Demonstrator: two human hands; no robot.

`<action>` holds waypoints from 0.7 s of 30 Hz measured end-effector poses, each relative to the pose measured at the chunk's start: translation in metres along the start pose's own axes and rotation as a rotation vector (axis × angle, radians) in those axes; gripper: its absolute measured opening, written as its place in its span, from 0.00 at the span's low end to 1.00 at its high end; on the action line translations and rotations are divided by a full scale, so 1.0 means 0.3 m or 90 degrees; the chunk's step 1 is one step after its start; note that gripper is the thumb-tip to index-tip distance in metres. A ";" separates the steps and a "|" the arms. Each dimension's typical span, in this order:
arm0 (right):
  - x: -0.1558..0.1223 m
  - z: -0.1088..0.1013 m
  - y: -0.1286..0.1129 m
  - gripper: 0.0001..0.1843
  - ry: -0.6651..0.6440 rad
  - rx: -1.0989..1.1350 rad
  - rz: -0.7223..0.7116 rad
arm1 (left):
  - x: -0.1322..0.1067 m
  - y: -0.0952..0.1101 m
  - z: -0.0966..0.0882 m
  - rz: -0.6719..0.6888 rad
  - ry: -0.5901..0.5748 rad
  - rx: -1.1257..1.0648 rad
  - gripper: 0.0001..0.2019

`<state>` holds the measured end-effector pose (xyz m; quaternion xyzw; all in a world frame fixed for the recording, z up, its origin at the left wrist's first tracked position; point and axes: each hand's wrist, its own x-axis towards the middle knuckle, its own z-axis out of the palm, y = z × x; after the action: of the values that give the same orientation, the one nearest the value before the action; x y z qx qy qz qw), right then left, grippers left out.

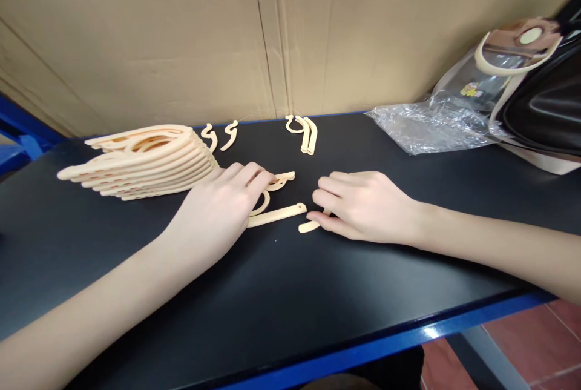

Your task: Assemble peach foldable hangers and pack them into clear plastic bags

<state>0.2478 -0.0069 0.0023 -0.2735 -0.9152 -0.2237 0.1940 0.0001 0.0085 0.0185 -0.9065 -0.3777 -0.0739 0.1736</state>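
Curled over cream plastic hanger parts, my left hand (231, 196) is closed and hides much of them. Past its fingers show a short piece with a hole (282, 181), a curved ring part (262, 203) and a straight hanger arm (279, 214) lying on the black table. My right hand (358, 205) is closed on a cream hanger piece (309, 228), whose rounded end pokes out below the thumb. That end lies close to the tip of the straight arm. A stack of cream folding hangers (145, 166) sits just left of my left hand.
Two loose hooks (230, 135) lie near the table's back edge, with further hanger parts (309, 135) to their right. A clear plastic bag (422, 126), a water bottle (494, 78) and a black bag (549, 93) occupy the back right. A cardboard wall (181, 39) stands behind.
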 end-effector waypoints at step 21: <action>-0.002 0.030 0.048 0.14 -0.070 0.389 0.062 | 0.005 0.029 0.024 0.055 0.015 -0.304 0.11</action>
<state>0.2545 0.0084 -0.0010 -0.2575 -0.9350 0.0860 0.2280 0.0075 0.0065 0.0099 -0.9361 -0.3084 -0.1644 -0.0384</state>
